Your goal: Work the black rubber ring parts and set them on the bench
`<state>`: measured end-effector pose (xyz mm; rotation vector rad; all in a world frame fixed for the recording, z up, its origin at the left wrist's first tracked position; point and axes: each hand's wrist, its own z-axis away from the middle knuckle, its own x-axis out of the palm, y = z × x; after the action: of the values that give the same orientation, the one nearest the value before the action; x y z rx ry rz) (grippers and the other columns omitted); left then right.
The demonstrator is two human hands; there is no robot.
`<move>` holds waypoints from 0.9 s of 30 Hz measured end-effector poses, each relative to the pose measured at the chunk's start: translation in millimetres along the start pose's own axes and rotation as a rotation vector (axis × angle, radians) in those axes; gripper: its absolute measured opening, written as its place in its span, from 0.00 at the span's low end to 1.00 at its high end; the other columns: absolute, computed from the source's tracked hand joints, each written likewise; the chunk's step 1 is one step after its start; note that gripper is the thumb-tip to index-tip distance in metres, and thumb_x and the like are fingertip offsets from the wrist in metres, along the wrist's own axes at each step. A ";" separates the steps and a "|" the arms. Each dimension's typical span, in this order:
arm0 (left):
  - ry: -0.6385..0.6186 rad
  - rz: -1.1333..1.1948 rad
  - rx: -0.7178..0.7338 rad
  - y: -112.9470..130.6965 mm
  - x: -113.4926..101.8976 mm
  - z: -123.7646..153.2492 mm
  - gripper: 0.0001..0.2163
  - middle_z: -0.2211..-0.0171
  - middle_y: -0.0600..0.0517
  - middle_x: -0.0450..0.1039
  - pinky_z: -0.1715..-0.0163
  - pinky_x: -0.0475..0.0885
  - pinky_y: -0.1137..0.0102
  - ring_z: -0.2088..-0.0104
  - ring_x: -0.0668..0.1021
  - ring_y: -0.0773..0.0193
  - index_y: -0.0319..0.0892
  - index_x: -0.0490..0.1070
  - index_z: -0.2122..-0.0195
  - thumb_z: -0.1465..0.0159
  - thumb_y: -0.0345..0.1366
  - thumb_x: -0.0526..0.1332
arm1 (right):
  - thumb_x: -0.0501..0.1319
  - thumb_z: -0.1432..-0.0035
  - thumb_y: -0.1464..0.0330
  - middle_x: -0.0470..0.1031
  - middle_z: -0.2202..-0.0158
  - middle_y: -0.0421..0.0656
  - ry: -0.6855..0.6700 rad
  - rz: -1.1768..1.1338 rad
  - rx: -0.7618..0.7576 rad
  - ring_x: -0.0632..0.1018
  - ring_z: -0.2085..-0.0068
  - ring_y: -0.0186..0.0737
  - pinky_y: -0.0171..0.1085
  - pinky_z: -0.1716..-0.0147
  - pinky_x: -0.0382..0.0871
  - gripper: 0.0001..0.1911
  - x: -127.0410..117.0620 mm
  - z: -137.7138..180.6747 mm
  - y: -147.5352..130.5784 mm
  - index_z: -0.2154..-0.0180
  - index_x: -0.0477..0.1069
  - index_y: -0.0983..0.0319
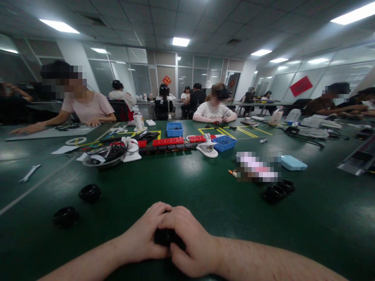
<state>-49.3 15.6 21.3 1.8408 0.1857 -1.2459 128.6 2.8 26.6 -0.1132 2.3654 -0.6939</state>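
Here your left hand (pixel 143 238) and right hand (pixel 190 246) press together around a small black part (pixel 165 237) at the near edge of the green surface (pixel 187 183). Keep it low and squeeze evenly. Beyond the part lie black rings (pixel 90 192), a wrench (pixel 29 173), blue bins (pixel 175 129); co-workers sit opposite.

A dark green table (pixel 187 183) with yellow lines — black round parts (pixel 90 192), blue bins (pixel 175 129), red strips (pixel 168 141).

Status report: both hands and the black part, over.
Left hand and right hand both closed on small black part. Part mostly hidden. Black rings lie apart on green table.
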 end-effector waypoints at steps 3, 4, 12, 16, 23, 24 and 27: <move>-0.002 -0.062 0.010 -5.5 2.5 2.1 0.29 0.51 0.50 0.61 0.42 0.46 0.49 0.49 0.65 0.52 0.47 0.60 0.50 0.54 0.36 0.67 | 0.52 0.52 0.68 0.69 0.59 0.48 0.034 0.008 0.086 0.68 0.57 0.43 0.44 0.55 0.61 0.20 -0.5 0.9 0.7 0.55 0.61 0.64; 0.000 -0.082 -0.001 -6.8 3.3 3.0 0.31 0.50 0.49 0.61 0.42 0.42 0.47 0.48 0.64 0.51 0.47 0.59 0.49 0.54 0.38 0.68 | 0.52 0.51 0.67 0.69 0.59 0.48 0.044 0.012 0.120 0.68 0.57 0.43 0.44 0.55 0.61 0.20 -0.6 1.4 1.0 0.54 0.61 0.64; 0.089 -0.144 -0.079 -5.6 11.9 7.3 0.35 0.53 0.47 0.63 0.44 0.43 0.42 0.49 0.66 0.46 0.45 0.59 0.50 0.59 0.48 0.70 | 0.53 0.47 0.55 0.69 0.62 0.46 0.069 0.050 0.216 0.68 0.61 0.43 0.44 0.59 0.60 0.21 1.7 2.0 2.7 0.57 0.63 0.63; 0.067 -0.131 -0.076 2.8 9.5 4.7 0.28 0.57 0.49 0.66 0.44 0.44 0.43 0.53 0.69 0.50 0.45 0.62 0.53 0.55 0.46 0.68 | 0.56 0.50 0.52 0.68 0.64 0.45 0.022 0.078 0.274 0.68 0.63 0.43 0.43 0.61 0.61 0.23 3.6 0.9 4.1 0.60 0.63 0.63; 0.017 -0.106 -0.056 8.3 2.6 0.1 0.19 0.61 0.53 0.64 0.43 0.45 0.49 0.57 0.69 0.55 0.45 0.68 0.60 0.55 0.32 0.64 | 0.56 0.51 0.66 0.70 0.64 0.44 -0.021 0.076 0.259 0.69 0.62 0.41 0.42 0.60 0.60 0.12 2.9 -0.6 1.8 0.63 0.65 0.62; 0.012 -0.087 -0.044 7.4 1.9 0.1 0.19 0.61 0.53 0.64 0.43 0.46 0.50 0.57 0.69 0.55 0.45 0.68 0.60 0.56 0.31 0.64 | 0.54 0.51 0.67 0.71 0.65 0.44 -0.025 0.066 0.229 0.69 0.62 0.41 0.42 0.60 0.60 0.12 2.4 -0.7 1.1 0.63 0.65 0.61; 0.004 -0.019 -0.016 5.8 0.2 0.7 0.17 0.59 0.53 0.64 0.44 0.54 0.55 0.56 0.68 0.56 0.45 0.69 0.64 0.57 0.28 0.62 | 0.50 0.55 0.70 0.71 0.67 0.43 -0.043 0.047 0.140 0.70 0.63 0.41 0.42 0.60 0.60 0.14 1.8 -0.7 -0.5 0.63 0.64 0.61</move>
<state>-46.5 11.5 24.4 1.8312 0.2153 -1.2508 126.7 2.2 26.3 -0.0109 2.2637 -0.8239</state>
